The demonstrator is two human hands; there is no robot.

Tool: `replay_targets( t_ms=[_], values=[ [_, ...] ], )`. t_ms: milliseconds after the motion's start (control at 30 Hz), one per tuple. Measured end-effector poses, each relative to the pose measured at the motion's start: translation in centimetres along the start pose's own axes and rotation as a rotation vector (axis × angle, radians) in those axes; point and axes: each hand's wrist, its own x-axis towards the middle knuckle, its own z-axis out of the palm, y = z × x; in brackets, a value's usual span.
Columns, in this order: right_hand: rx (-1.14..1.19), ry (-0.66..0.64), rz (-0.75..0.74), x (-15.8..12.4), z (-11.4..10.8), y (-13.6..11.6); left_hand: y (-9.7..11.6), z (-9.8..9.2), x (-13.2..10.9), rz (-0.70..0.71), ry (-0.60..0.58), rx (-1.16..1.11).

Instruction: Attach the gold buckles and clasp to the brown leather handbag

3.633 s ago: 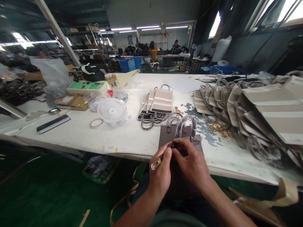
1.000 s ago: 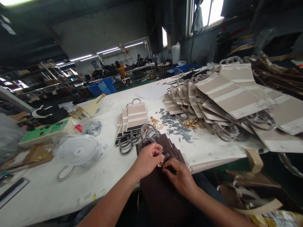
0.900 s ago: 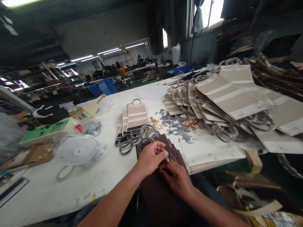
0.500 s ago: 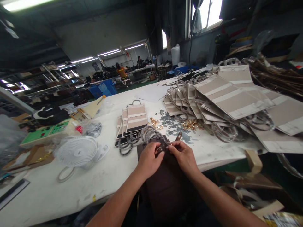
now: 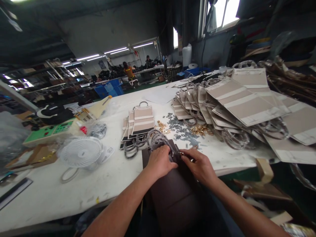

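Observation:
A dark brown bag hangs over the near table edge toward my lap, with plastic-wrapped handles at its top. My left hand is closed over the bag's upper edge; its fingertips are partly hidden behind the edge. To the right, my right hand pinches a small metal fitting against the bag's side. A gold-coloured slim piece shows by its fingers. Beyond the hands lie gold-coloured fittings and grey metal plates.
Beige bag panels are heaped on the right of the white table. A smaller stack of panels lies left of the fittings. A white fan and a green-topped box stand left. A person is at the back.
My left hand has shifted from pinching near the handles to closing over the bag's top edge. My right hand has moved slightly right and down, still pinching.

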Motion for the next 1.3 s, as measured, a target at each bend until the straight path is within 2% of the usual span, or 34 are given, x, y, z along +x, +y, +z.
replay_targets(
  t_ms=[67,300,467,567,800,1100,1300],
  values=[
    [-0.028,-0.009,-0.041,-1.0,0.0,0.1,-0.1,-0.5,-0.3,-0.026,-0.05,-0.004],
    [-0.068,-0.003,0.027,-2.6,0.2,-0.1,-0.2,-1.5,-0.9,-0.011,-0.115,-0.015],
    [-0.227,-0.052,-0.088,-2.3,-0.2,-0.5,0.4,-1.4,-1.4,-0.009,-0.103,-0.041],
    [-0.286,-0.068,-0.093,-2.0,-0.8,-0.8,0.6,-1.5,-1.5,-0.02,-0.105,-0.056],
    [-0.179,-0.068,0.023,-2.2,-1.1,-1.3,0.4,-1.6,-1.6,-0.015,-0.103,-0.101],
    [-0.213,-0.007,-0.047,-2.9,-0.1,-1.2,2.0,-1.5,-2.0,-0.008,-0.055,-0.179],
    [-0.277,-0.036,-0.1,-2.9,-0.4,-1.2,2.5,-1.6,-2.1,-0.009,-0.023,-0.257]
  ],
)
